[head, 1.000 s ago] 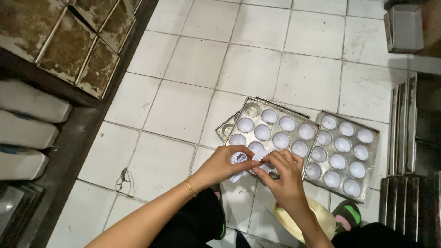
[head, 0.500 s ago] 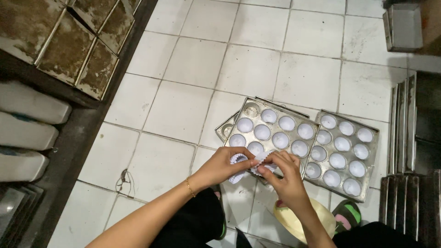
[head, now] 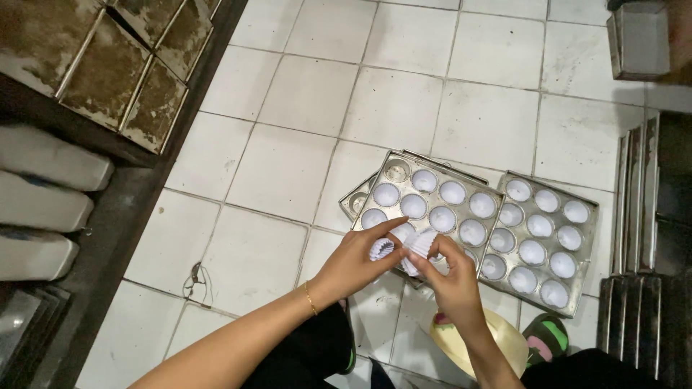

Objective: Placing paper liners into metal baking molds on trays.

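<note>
We see two muffin trays side by side on the tiled floor (head: 303, 94), left tray (head: 404, 167) and right tray (head: 587, 238), left hand (head: 353, 263) pinching one paper liner (head: 380, 249), right hand (head: 450, 277) gripping a liner stack (head: 420, 243) over the left tray's near edge

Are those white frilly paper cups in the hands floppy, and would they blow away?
Probably floppy: the white pleated paper cups look thin and bend between the left hand and right hand. Likely very light, so a puff might shift loose ones. Those in the grey metal muffin tray sit nested, probably steadier.
</note>
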